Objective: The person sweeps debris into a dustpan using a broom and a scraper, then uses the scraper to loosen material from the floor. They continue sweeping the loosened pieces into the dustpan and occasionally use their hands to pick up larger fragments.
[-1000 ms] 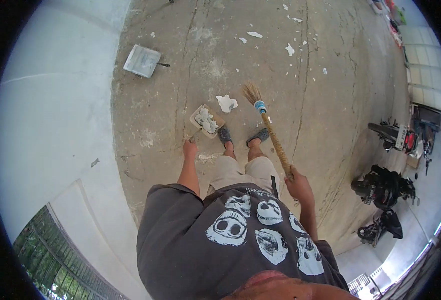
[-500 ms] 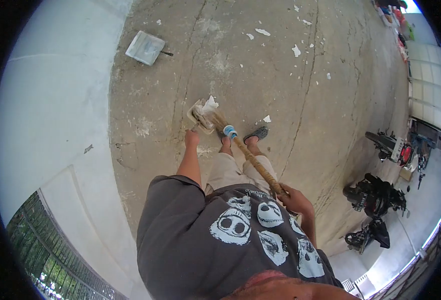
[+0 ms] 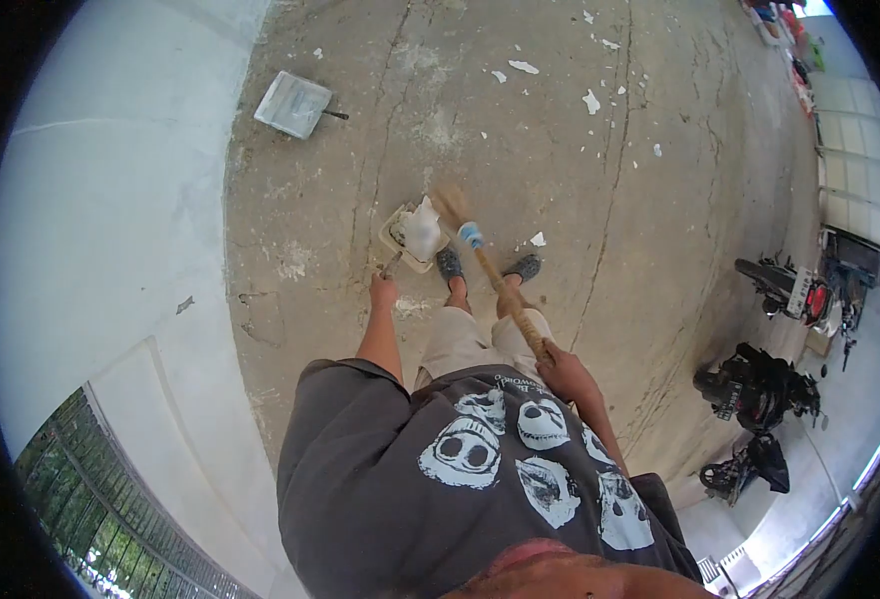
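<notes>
My left hand (image 3: pixel 384 290) is closed round the short handle of a dustpan (image 3: pixel 397 232), held low over the concrete floor. White flakes (image 3: pixel 423 232) lie in the pan, a large one at its right side. My right hand (image 3: pixel 567 371) grips the wrapped handle of a broom (image 3: pixel 508 292) near my waist. The broom's bristles (image 3: pixel 451 203) are blurred, just above and right of the pan, beyond its blue collar. One white flake (image 3: pixel 538 240) lies on the floor above my right shoe.
A square tray (image 3: pixel 293 104) with a dark handle sits at the upper left beside the white wall (image 3: pixel 110 200). More paint flakes (image 3: pixel 590 102) are scattered on the floor ahead. Motorcycles (image 3: pixel 754 387) stand along the right side.
The broom head has swung up off the pan and the handle has become steeper, my right hand shifting slightly left and up. The large white flake now lies further into the pan.
</notes>
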Motion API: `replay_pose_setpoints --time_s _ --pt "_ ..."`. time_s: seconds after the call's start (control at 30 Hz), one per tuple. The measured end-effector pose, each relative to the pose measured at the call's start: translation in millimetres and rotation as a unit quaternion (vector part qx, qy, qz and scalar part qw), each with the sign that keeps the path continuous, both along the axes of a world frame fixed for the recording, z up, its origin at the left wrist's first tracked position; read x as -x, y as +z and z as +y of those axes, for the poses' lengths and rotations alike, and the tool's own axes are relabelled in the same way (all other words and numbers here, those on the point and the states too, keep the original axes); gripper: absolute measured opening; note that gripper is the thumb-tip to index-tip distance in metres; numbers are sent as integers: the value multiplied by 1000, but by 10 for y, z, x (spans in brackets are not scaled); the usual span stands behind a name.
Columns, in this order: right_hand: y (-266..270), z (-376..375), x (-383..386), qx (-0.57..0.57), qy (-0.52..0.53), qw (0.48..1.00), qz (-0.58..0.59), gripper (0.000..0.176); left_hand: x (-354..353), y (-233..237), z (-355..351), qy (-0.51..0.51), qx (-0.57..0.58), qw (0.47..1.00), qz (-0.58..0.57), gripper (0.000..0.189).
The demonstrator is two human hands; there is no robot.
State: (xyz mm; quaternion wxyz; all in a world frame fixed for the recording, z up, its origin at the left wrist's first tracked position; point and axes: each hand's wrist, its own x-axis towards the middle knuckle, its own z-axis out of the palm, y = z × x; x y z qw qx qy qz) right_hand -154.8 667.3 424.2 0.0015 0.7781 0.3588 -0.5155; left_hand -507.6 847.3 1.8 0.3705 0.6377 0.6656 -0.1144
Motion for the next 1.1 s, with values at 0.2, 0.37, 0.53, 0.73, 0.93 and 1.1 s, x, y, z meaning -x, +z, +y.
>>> replay_pose_setpoints --time_s 0.2,0.37,0.53,0.73,0.93,1.1 --pt "179 -126 -133 56 33 992 107 51 -429 807 307 269 67 959 -54 38" --pt "887 120 -238 116 -67 989 69 51 -173 232 182 164 46 985 3 37" --pt "1050 110 -382 89 -105 989 56 51 183 -86 -176 80 -36 996 18 35" --pt "1014 30 -434 50 -153 987 28 50 194 998 -301 346 93 925 -124 32" --pt "1176 67 -506 64 -197 978 36 49 340 616 -462 478 102 837 -245 33" --pt "1107 -51 -574 59 -197 978 21 50 245 439 -459 453 77 856 -237 34"
